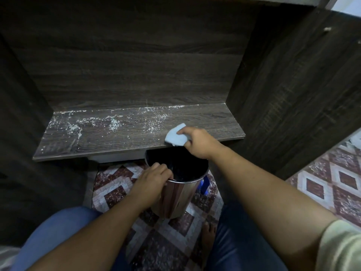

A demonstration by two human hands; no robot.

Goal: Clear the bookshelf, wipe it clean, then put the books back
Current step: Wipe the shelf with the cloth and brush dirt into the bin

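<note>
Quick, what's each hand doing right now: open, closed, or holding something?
Left hand: closed, gripping the rim of the metal bin.
Right hand: closed on the light blue cloth, at the shelf front edge.

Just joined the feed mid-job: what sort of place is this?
Probably a room in a home: a dark wood-grain bookshelf, a patterned tile floor, and a steel bin near the person's bare foot.

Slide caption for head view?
Right hand wipes the dusty shelf with a blue cloth; left hand holds a steel bin under its edge.
</note>
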